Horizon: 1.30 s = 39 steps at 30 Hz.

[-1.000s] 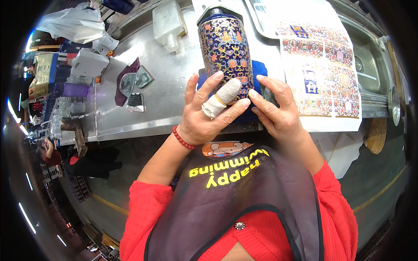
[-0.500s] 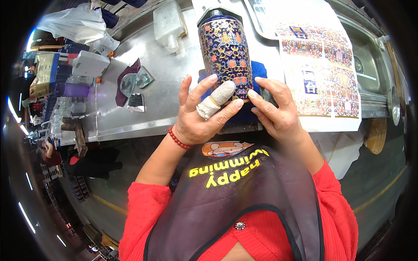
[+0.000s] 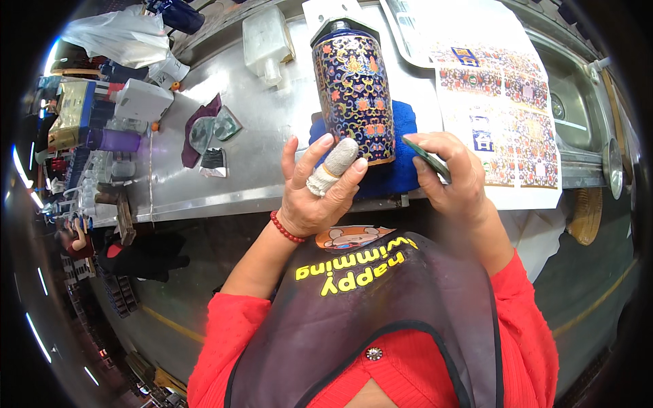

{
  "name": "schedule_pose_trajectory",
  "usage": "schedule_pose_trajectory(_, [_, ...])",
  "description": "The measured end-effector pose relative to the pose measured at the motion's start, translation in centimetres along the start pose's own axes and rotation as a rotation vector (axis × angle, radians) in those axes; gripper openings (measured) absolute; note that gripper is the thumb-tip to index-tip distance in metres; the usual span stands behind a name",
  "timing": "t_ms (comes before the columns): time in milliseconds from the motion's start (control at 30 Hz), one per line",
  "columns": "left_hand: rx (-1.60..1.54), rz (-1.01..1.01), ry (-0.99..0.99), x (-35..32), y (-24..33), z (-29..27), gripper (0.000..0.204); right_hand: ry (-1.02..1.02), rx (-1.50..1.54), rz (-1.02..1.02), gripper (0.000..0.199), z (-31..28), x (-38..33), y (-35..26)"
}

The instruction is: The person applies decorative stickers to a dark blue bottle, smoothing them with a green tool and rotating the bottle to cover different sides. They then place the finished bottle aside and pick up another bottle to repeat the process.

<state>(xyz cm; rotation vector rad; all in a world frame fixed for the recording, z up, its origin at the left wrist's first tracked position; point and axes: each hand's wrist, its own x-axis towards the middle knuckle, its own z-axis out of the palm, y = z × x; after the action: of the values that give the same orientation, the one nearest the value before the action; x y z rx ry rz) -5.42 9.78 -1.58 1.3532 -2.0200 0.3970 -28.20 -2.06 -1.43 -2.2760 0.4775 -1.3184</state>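
A dark blue bottle (image 3: 355,88) with a colourful floral pattern lies on its side, its neck pointing away from me and its base toward me. Under its near end is a folded blue cloth (image 3: 404,121). My left hand (image 3: 314,178) is at the base's left corner, fingers apart, a grey-white cloth cover (image 3: 335,166) banded round one finger. Its thumb and covered finger overlap the bottle's lower edge; whether they press on it I cannot tell. Just right of the base, my right hand (image 3: 454,171) pinches a thin, flat green scraper-like piece (image 3: 428,156).
Printed pattern sheets (image 3: 500,194) lie on the right, beside a metal sink (image 3: 575,95). To the left on the steel table (image 3: 163,180) are a purple cloth (image 3: 192,139), glassy green pieces (image 3: 226,124) and a small dark pad (image 3: 213,160). A clear empty bottle (image 3: 266,44) lies farther back.
My right hand has drawn back to the right from the bottle's base, and the green piece in it now shows edge-on. My left hand has shifted slightly down and left.
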Motion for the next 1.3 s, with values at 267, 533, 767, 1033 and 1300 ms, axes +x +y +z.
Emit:
schedule_pose_trajectory(267, [-0.025,-0.109,-0.002,-2.2,0.4,0.5,0.054,-0.172,-0.148,-0.245,0.028,-0.5,2.6,-1.2])
schedule_pose_trajectory(533, [-0.08,-0.125,0.013,-2.2,0.0,0.6,0.052,-0.191,-0.081,-0.22,0.032,-1.6,4.1,-1.6])
schedule_pose_trajectory(767, [-0.122,-0.233,0.033,-1.5,0.0,0.9,0.055,-0.328,0.313,0.451,0.014,-1.5,7.5,-2.2])
schedule_pose_trajectory(1033, [-0.058,-0.183,0.034,-1.8,0.3,0.8,0.049,-0.039,0.301,0.65,0.022,0.3,3.6,-2.6])
schedule_pose_trajectory(1300, [-0.047,-0.17,0.04,-1.9,0.1,1.0,0.046,-0.01,0.288,0.706,0.021,1.4,1.6,-3.1])
